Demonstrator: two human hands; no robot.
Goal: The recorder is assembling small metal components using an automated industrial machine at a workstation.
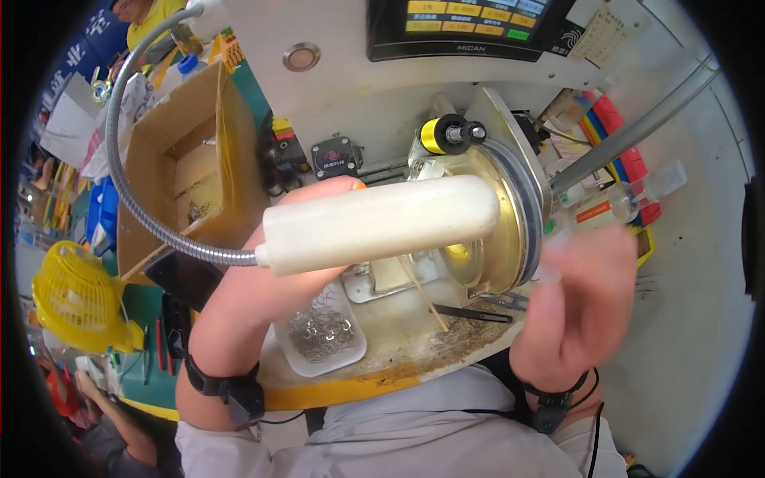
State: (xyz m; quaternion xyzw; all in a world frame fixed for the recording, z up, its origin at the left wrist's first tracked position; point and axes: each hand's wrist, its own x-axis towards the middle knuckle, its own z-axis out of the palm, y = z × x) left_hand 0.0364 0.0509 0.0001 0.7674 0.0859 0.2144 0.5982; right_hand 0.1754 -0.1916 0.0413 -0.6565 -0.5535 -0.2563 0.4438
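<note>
A cream-coloured lamp head (382,219) on a bendable metal neck hangs over my left hand (323,191). It hides the fingers, so I cannot tell whether they are closed. My left hand is beside a brass-coloured round machine part (506,231) with a grey rim. To the right of that rim is my right hand (590,295), blurred, its fingers curled with thumb and forefinger close together. Whatever may be in that pinch is too smeared to make out. Below my left wrist sits a white plastic tray (356,362) of small shiny metal pieces, some ring-shaped.
A thin wooden stick (426,295) and dark tweezers (474,315) lie on the worn bench. At left are a cardboard box (163,143) and a yellow fan (76,295). A screen (470,24) sits above; a metal bar (637,119) slants at right. Other people are at left.
</note>
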